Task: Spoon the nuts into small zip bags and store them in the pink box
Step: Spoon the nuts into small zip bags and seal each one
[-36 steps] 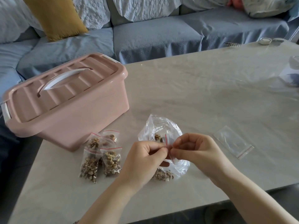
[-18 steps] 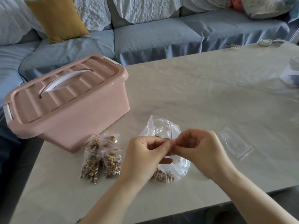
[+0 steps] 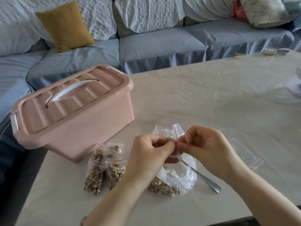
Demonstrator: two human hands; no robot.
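We pinch 1 small zip bag [image 3: 178,130] w/ both the left hand [image 3: 151,150] & right hand [image 3: 203,149], fingertips together on its edge, red strip rising above them, right of the pink box [image 3: 73,115]. Beneath: 1 big nut bag [image 3: 179,178], 1 spoon [image 3: 203,179], hidden 0.5 s ago. 3 filled bags [image 3: 97,173] lie just in front of the box.

The storage box [image 3: 73,115] stood on the table [image 3: 211,98] at left. Filled zip bags [image 3: 104,168] lay before it. The nut bag [image 3: 179,178], spoon [image 3: 203,178] and empty zip bag [image 3: 247,154] followed rightward. Above the nut bag, the left hand [image 3: 151,154] and right hand [image 3: 205,147] pinched a small zip bag [image 3: 177,129].
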